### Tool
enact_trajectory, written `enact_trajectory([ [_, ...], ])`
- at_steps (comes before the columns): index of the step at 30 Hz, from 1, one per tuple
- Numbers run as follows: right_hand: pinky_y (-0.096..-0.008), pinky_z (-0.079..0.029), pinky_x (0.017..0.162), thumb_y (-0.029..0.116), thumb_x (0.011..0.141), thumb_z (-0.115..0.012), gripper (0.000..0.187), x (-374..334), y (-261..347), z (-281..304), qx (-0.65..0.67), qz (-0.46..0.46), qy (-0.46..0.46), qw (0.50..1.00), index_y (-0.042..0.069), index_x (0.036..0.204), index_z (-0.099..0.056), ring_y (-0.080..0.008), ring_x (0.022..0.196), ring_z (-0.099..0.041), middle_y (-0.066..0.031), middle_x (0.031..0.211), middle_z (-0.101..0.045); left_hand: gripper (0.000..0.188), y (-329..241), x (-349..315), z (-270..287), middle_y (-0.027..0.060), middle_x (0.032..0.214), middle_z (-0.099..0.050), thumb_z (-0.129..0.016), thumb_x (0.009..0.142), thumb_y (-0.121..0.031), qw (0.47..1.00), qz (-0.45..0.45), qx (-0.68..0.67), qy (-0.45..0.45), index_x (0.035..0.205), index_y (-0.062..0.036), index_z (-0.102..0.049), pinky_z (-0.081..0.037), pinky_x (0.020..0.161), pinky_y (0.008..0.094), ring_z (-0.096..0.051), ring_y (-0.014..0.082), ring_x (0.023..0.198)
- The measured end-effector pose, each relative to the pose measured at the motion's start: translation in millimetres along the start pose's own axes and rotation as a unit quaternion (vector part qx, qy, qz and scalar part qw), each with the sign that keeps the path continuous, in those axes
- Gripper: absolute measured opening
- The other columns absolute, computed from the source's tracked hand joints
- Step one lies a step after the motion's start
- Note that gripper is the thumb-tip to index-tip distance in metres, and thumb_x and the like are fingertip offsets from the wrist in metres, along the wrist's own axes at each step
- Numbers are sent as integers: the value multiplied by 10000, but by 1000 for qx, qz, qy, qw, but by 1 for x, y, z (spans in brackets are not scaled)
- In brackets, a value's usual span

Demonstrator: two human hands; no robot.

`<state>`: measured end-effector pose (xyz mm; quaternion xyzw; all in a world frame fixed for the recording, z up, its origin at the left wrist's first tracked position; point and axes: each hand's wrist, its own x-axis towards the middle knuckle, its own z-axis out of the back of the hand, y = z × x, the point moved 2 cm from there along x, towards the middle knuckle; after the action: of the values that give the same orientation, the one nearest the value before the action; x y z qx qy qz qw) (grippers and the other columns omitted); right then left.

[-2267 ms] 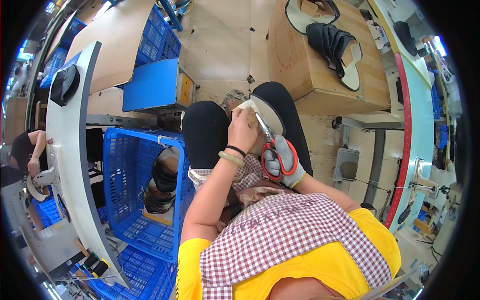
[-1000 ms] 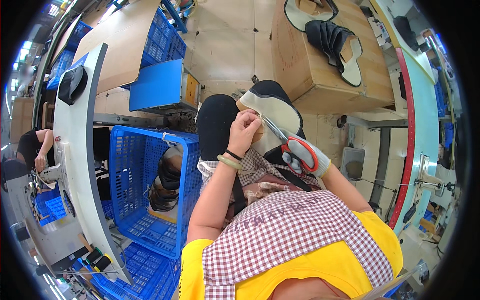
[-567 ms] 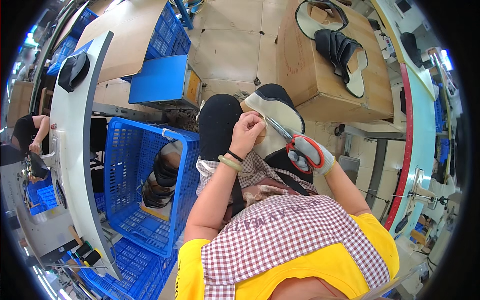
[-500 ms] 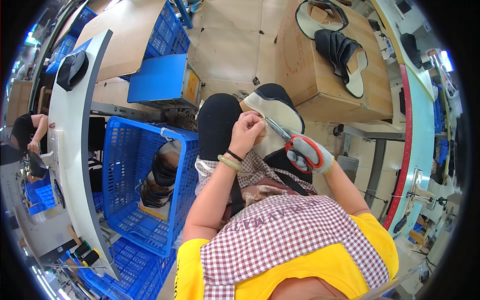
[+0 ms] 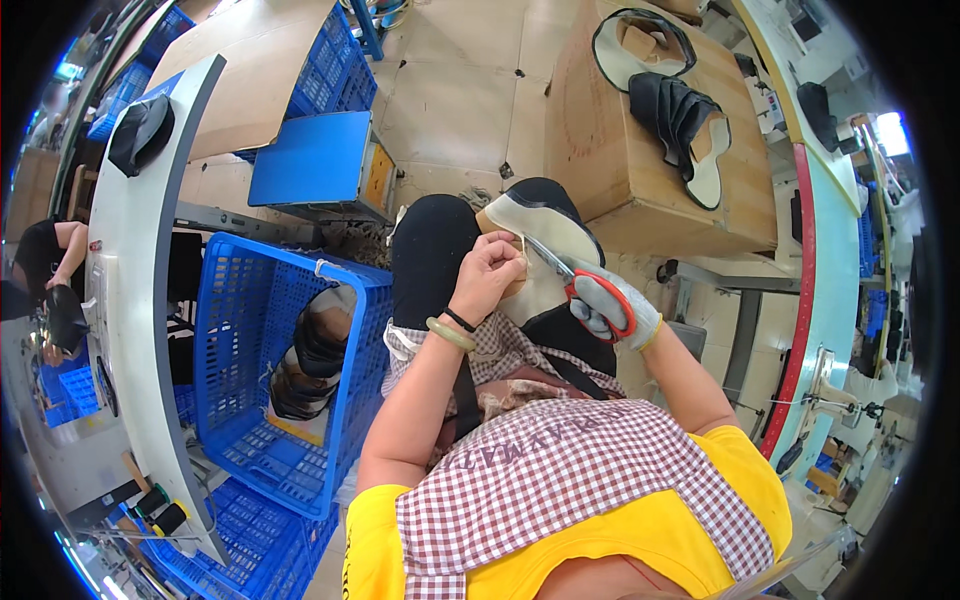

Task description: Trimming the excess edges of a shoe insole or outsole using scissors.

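A shoe with a pale cream sole (image 5: 545, 235) lies sole-up on my lap. My left hand (image 5: 490, 275) grips its near edge, a green bangle and dark band on the wrist. My right hand (image 5: 612, 310), in a grey glove, holds red-handled scissors (image 5: 578, 283). The blades point up-left along the sole, right beside my left fingers. I cannot tell whether the blades are apart.
A blue plastic crate (image 5: 285, 380) with several dark shoes stands at my left knee. A cardboard box (image 5: 650, 150) ahead carries dark shoe uppers. A curved white worktable (image 5: 130, 300) runs on the left, another person (image 5: 45, 265) beyond it. A blue stool (image 5: 315, 160) sits ahead-left.
The shoe and both hands have stayed on my lap. My right hand with the scissors has drawn slightly to the right along the sole; the view has shifted a little.
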<state>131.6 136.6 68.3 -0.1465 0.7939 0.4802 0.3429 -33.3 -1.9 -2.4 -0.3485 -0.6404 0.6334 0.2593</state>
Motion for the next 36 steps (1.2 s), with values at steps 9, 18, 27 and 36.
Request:
enact_trajectory([
  [9, -171, -333, 413, 381, 901, -584, 412, 12, 44, -3, -175, 11, 22, 984, 96, 1195, -539, -29, 492, -433, 25, 699, -534, 80, -8, -2, 4, 110, 1206, -464, -659, 767, -66, 997, 24, -53, 42, 778, 9, -634, -454, 819, 259, -529, 142, 977],
  [18, -198, -340, 377, 386, 901, -594, 441, 45, 47, -20, -114, -50, -21, 992, 132, 1255, -524, -52, 445, -427, 20, 675, -511, 76, -9, -5, 15, 82, 1276, -428, -663, 782, -59, 988, -33, 15, 152, 759, -7, -612, -439, 832, 245, -515, 123, 1065],
  [27, -184, -349, 371, 350, 925, -560, 561, 40, 29, -35, -71, 32, -47, 996, 155, 1421, -385, -40, 441, -418, 30, 690, -491, 43, -5, 6, 26, 83, 925, -624, -543, 863, -39, 945, 20, -325, -28, 828, -21, -526, -507, 717, 272, -568, 101, 736],
  [36, -185, -341, 365, 343, 938, -518, 528, 50, 25, -35, -45, 14, -60, 997, 162, 1417, -388, -37, 428, -410, 31, 685, -488, 205, 31, 69, 50, 37, 759, -622, -717, 790, -197, 984, 143, 105, -18, 827, -12, -636, -461, 614, 288, -574, 121, 681],
])
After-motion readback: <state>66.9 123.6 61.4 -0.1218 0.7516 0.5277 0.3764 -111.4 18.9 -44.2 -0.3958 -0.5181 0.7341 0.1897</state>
